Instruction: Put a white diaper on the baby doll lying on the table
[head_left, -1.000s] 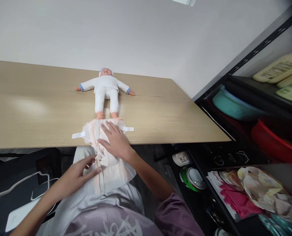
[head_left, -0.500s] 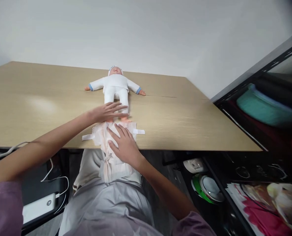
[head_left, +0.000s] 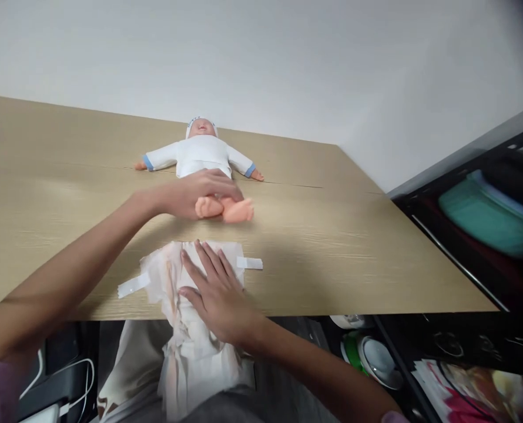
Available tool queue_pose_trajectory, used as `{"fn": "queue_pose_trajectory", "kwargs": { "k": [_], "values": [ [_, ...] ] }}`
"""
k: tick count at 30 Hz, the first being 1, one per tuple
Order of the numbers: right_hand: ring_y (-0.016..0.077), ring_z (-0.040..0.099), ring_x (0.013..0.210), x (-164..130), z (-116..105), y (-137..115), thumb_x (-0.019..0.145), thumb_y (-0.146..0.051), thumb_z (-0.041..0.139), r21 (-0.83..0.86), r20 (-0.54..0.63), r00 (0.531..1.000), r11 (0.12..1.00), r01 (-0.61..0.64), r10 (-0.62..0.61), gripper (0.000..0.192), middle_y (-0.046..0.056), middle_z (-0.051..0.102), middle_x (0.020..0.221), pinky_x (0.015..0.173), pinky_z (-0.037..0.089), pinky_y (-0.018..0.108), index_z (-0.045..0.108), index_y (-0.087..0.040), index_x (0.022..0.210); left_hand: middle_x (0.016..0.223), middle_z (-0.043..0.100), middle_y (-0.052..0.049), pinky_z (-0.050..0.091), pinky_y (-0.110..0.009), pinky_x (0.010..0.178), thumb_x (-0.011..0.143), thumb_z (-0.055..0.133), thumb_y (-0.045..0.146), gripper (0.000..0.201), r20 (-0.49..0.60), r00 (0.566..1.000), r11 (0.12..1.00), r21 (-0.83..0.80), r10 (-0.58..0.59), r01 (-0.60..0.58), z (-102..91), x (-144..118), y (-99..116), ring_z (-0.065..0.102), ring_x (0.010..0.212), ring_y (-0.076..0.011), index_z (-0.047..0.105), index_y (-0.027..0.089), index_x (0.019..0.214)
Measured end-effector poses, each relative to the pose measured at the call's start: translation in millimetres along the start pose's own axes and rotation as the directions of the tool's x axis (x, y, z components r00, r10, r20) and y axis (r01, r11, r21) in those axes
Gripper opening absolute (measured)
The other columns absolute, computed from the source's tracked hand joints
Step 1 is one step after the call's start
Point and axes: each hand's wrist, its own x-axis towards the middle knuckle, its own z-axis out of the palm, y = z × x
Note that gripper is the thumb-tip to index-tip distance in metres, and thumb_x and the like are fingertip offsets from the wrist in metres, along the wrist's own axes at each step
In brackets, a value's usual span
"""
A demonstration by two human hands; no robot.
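A baby doll in a white outfit with blue cuffs lies on its back, its head toward the wall and its arms spread. My left hand is closed around the doll's lower legs, holding them together; both bare feet stick out past my fingers. Nearer to me a white diaper is spread out, its top part on the table and the rest hanging over the front edge toward my lap. Its tape tabs stick out on both sides. My right hand lies flat on the diaper, fingers spread.
The wooden table reaches back to a white wall. To the right stands a black shelf with a teal item on it. Below are a green and white round container and bags. White cables hang at lower left.
My left hand, open over the doll's legs before, has now closed on them and brought the feet up off the table. My right hand stays on the diaper. The view has shifted.
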Motion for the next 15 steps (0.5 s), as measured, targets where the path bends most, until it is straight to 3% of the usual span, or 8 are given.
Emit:
{"fn": "queue_pose_trajectory", "kwargs": {
  "k": [2, 6, 11, 15],
  "values": [
    [0.0343, 0.023, 0.181, 12, 0, 5, 0.120, -0.052, 0.054, 0.001, 0.005, 1.000, 1.000, 0.015, -0.015, 0.070, 0.016, 0.029, 0.192, 0.146, 0.030, 0.066, 0.039, -0.024, 0.183, 0.128, 0.083, -0.008, 0.052, -0.041, 0.108, 0.101, 0.075, 0.033, 0.027, -0.031, 0.999, 0.998, -0.048, -0.036, 0.034, -19.5, 9, 2, 0.073, 0.121, -0.0286, 0.081, 0.025, 0.126],
    [0.0345, 0.024, 0.181, 49, 2, 25, 0.121, -0.052, 0.054, -0.035, 0.011, 1.000, 0.999, -0.005, 0.005, 0.069, 0.017, 0.030, 0.191, 0.147, 0.027, 0.065, 0.041, -0.022, 0.182, 0.121, 0.081, -0.008, 0.054, -0.038, 0.099, 0.100, 0.083, 0.049, 0.041, -0.076, 0.994, 0.995, -0.069, -0.082, 0.077, -46.1, 18, -1, 0.074, 0.108, -0.0253, 0.078, 0.021, 0.129],
    [0.0381, 0.026, 0.180, 122, 6, 71, 0.121, -0.050, 0.054, -0.096, 0.033, 0.999, 0.995, -0.036, 0.039, 0.068, 0.022, 0.032, 0.190, 0.146, 0.024, 0.067, 0.044, -0.017, 0.180, 0.121, 0.081, -0.005, 0.054, -0.037, 0.099, 0.099, 0.084, 0.051, 0.040, -0.134, 0.984, 0.988, -0.118, -0.117, 0.102, -56.7, 19, -9, 0.076, 0.114, -0.0274, 0.077, 0.022, 0.126],
    [0.0380, 0.034, 0.175, 187, 7, 115, 0.121, -0.046, 0.057, -0.104, 0.005, 1.000, 0.995, -0.002, 0.003, 0.059, 0.020, 0.044, 0.184, 0.145, 0.025, 0.065, 0.054, -0.017, 0.173, 0.125, 0.081, -0.005, 0.054, -0.032, 0.097, 0.101, 0.085, 0.046, 0.036, -0.156, 0.979, 0.980, -0.167, -0.133, 0.106, -62.4, 17, -9, 0.075, 0.114, -0.0241, 0.076, 0.022, 0.126]
  ]
}}
